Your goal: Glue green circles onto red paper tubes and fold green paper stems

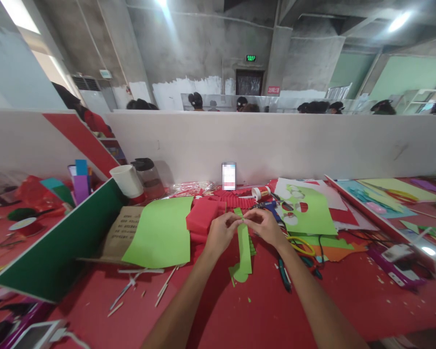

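A narrow green paper strip [243,249] runs toward me over the red tabletop, its far end pinched between my fingers. My left hand [223,230] is closed on the strip's left edge. From the other side my right hand [263,224] grips it too, and the fingertips of both hands nearly meet. Under the strip lie a pleated green piece [253,246] and rounded green scraps [240,274]. Just left of my left hand sits a red paper-covered block [203,216]. Dark-handled pliers [284,275] lie beside my right forearm.
A large green sheet [163,232] rests on cardboard [121,231] at left, and a green sheet with cut-out holes [314,213] lies at right. A phone [228,176] leans against the white partition [196,145]. Thin sticks [162,292], a white cup [127,181] and a purple power strip [396,269] are around.
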The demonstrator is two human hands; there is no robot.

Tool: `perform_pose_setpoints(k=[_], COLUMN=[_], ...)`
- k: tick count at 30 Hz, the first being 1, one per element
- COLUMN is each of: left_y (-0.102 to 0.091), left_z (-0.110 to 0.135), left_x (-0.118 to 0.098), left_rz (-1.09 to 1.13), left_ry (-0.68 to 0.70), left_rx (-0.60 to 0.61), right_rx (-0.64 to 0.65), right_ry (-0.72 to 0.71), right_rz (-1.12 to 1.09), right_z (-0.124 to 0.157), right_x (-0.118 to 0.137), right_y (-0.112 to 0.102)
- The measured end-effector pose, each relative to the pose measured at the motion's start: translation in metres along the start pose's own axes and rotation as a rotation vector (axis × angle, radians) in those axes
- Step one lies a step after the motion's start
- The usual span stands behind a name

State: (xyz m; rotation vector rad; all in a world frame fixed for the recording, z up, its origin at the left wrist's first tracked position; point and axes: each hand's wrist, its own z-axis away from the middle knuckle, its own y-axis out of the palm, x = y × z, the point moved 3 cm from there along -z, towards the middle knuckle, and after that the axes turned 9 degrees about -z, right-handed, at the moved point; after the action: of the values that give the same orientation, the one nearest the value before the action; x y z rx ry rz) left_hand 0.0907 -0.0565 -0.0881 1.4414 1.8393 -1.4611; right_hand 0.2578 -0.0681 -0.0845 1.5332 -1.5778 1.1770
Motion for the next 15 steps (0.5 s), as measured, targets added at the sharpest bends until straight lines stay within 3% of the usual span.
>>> perform_pose_setpoints(k=[7, 15], left_y=[0.0002, -0.0006], left_z=[0.0011, 0.0033], left_x=[0.0008, -0.0005], left_rz=[-0.033, -0.175], left_ry=[-0.014, 0.069], left_rx=[0.004, 0.033], right_rx=[0.011, 0.023], right_ry=[-0.001, 0.022], right_rz=[0.028, 0.047], right_z=[0.0015, 0.0021], right_x=[0.0028, 0.0048], right_y=[0.0023, 0.0085])
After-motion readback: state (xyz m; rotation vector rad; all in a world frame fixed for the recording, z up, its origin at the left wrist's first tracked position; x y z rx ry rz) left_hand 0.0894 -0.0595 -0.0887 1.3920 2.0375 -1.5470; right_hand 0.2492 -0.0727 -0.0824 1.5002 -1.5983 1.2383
